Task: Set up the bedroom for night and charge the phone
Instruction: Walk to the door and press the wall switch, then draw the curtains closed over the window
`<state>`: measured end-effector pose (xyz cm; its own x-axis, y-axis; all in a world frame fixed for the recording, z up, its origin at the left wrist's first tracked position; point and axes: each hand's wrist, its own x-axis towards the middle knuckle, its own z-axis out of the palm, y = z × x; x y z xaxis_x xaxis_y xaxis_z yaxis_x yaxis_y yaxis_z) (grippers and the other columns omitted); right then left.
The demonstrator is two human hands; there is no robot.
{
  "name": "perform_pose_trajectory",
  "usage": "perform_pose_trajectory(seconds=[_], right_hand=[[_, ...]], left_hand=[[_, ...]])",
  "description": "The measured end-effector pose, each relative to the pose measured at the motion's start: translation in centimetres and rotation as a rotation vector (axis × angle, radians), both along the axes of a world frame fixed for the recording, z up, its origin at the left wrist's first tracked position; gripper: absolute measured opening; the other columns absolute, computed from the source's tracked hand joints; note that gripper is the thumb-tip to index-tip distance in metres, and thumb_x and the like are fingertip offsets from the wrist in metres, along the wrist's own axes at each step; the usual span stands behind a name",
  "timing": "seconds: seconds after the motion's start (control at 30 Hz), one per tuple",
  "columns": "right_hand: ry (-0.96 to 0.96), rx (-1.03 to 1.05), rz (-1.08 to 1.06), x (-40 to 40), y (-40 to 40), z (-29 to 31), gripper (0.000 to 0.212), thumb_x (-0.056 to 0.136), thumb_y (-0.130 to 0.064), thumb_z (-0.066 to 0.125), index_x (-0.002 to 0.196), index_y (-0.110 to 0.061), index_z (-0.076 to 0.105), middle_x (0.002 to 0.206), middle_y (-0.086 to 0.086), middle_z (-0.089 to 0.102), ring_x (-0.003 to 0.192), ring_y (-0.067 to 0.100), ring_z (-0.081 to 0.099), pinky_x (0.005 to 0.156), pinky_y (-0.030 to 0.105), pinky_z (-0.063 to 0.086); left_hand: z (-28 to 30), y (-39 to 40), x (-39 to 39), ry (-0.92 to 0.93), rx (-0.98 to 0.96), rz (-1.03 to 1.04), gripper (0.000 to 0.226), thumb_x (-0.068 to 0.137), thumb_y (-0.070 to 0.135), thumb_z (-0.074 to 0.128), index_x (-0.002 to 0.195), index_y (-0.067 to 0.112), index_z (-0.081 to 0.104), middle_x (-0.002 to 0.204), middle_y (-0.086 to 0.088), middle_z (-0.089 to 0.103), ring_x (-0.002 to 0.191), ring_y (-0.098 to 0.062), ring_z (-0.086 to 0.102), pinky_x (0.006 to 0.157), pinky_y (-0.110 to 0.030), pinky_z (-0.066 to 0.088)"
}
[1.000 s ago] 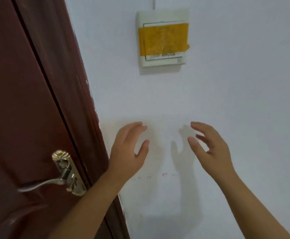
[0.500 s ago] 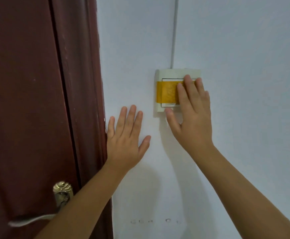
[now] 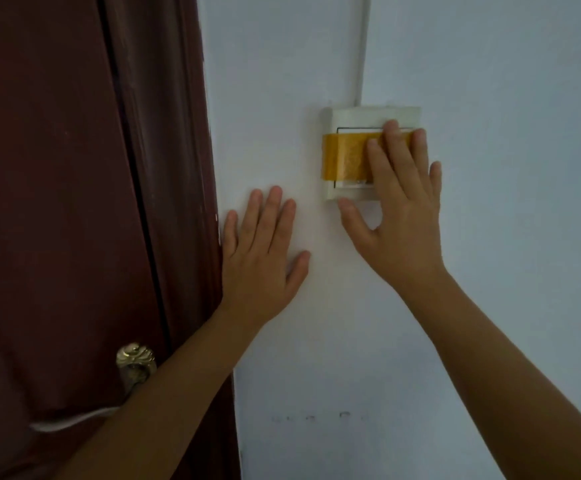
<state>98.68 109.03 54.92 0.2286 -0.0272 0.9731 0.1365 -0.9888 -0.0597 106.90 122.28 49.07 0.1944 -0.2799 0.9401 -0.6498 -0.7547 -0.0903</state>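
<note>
1. The wall switch (image 3: 351, 154) sits on the wall (image 3: 507, 237), right of the door (image 3: 57, 202).
2. The right hand (image 3: 400, 220) lies on the switch; the left hand (image 3: 261, 265), fingers spread, lies flat left of and below it.
3. The door handle (image 3: 133, 368) sits lower left of the switch, partly hidden, it seems, behind the left forearm.

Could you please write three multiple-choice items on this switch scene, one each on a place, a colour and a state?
1. Where is the left hand? A on the door handle; B flat on the wall; C on the switch
2. What colour is the tape? A yellow; B blue; C black
3. What is the right hand doing? A hanging free; B gripping a phone; C pressing fingers on the switch

Answers: B, palm spread between door and switch; A, yellow band across the plate; C, fingertips lie on the plate.
</note>
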Motion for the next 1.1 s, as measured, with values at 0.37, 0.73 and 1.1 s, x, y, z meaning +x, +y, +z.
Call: perform_pose_trajectory(seconds=[0.37, 0.73, 1.1], right_hand=[[0.333, 0.199, 0.468, -3.0, 5.3, -15.7, 0.040, 0.091, -0.038, 0.038, 0.115, -0.007, 0.047, 0.119, 0.007, 0.049, 0.119, 0.011, 0.039, 0.108, 0.015, 0.026], [1.441, 0.409, 1.039, -4.0, 10.9, -32.1, 0.057, 0.059, -0.086, 0.034, 0.103, -0.050, 0.039, 0.111, -0.029, 0.043, 0.103, -0.027, 0.040, 0.088, -0.004, 0.033], [1.839, -0.181, 1.405, -7.6, 28.9, -37.1, 0.042, 0.084, -0.016, 0.059, 0.123, -0.009, 0.046, 0.115, -0.007, 0.042, 0.111, 0.005, 0.040, 0.092, 0.015, 0.030]], left_hand=[[-9.8, 7.4, -5.6, 0.454, 0.018, -0.318, 0.038, 0.083, 0.028, 0.044, 0.116, 0.009, 0.047, 0.123, -0.016, 0.055, 0.118, -0.020, 0.037, 0.107, -0.014, 0.018], [-28.3, 15.9, -17.6, 1.308, -0.773, 0.022, 0.046, 0.071, 0.051, 0.060, 0.110, 0.035, 0.043, 0.108, 0.041, 0.053, 0.098, 0.027, 0.043, 0.083, 0.008, 0.032], [-32.6, 24.8, -34.0, 1.251, -1.265, 0.700, 0.030, 0.083, 0.023, 0.056, 0.111, 0.028, 0.048, 0.109, 0.014, 0.046, 0.106, -0.010, 0.049, 0.087, -0.020, 0.038]])
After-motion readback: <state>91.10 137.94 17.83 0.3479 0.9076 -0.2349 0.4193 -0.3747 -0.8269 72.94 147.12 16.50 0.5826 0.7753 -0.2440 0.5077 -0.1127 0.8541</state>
